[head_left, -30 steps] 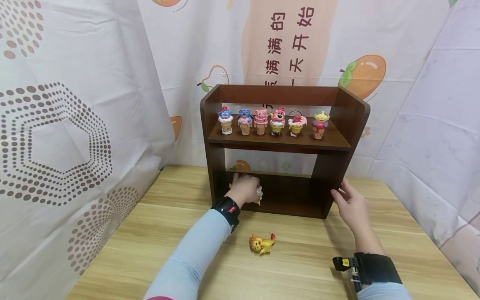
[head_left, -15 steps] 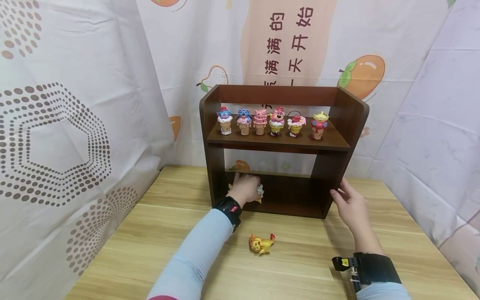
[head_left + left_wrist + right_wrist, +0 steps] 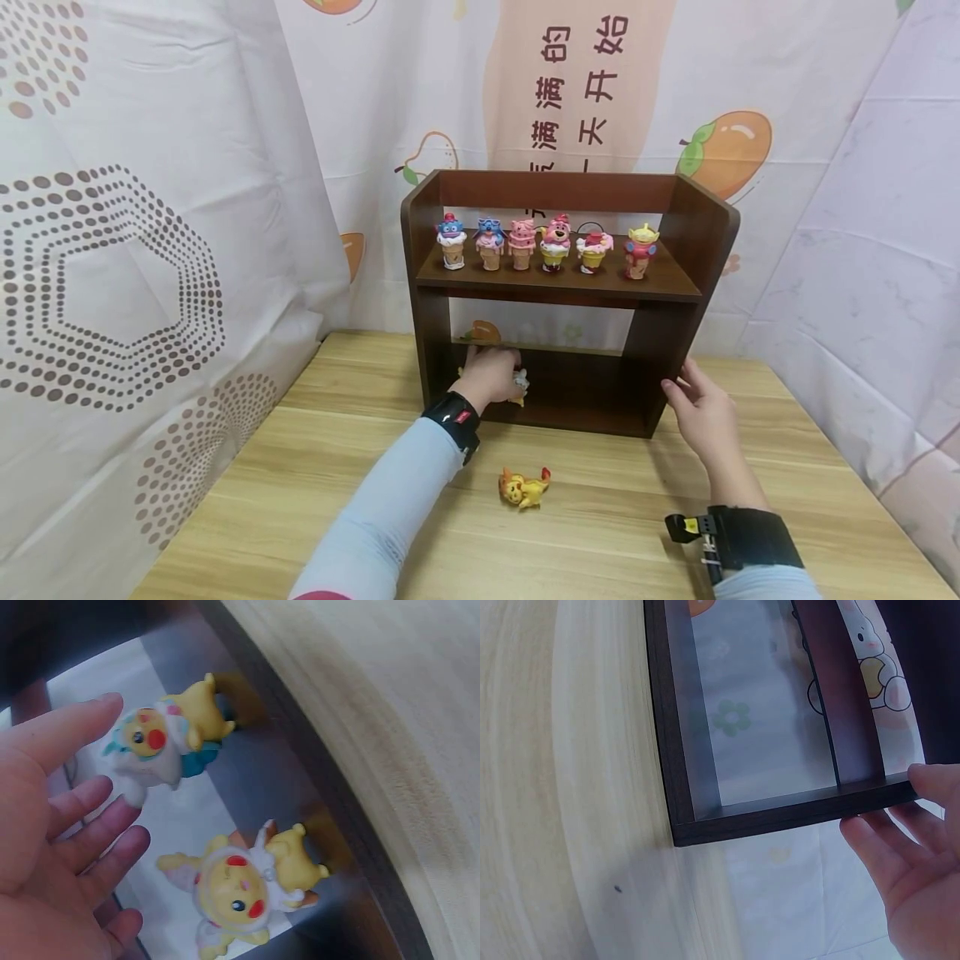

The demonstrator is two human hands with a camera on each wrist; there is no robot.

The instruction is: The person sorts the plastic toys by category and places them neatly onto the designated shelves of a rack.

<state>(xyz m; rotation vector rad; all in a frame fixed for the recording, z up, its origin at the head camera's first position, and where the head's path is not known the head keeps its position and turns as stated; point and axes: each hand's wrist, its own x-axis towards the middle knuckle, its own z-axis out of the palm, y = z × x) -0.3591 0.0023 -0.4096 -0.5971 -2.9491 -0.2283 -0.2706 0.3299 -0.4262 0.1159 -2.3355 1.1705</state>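
My left hand point(image 3: 491, 375) reaches into the lower shelf. In the left wrist view its thumb and fingers are spread, fingertips right at the head of a yellow figurine point(image 3: 199, 712) with a white and teal hood. A second yellow figurine point(image 3: 236, 889), wearing a pale long-eared hood, stands beside it on that shelf. In the head view the left hand mostly hides both. My right hand point(image 3: 705, 412) grips the right side panel of the dark brown shelf point(image 3: 780, 825), thumb on the inner side and fingers on the outer. A yellow lion-like figurine point(image 3: 523, 488) lies on the table.
Several ice-cream-cone figurines line the upper shelf point(image 3: 558, 290), from a blue one point(image 3: 452, 242) at left to a red one with a yellow top point(image 3: 641, 252) at right. The wood-grain table point(image 3: 600, 533) is bordered by printed cloth point(image 3: 360, 108) at the back and sides.
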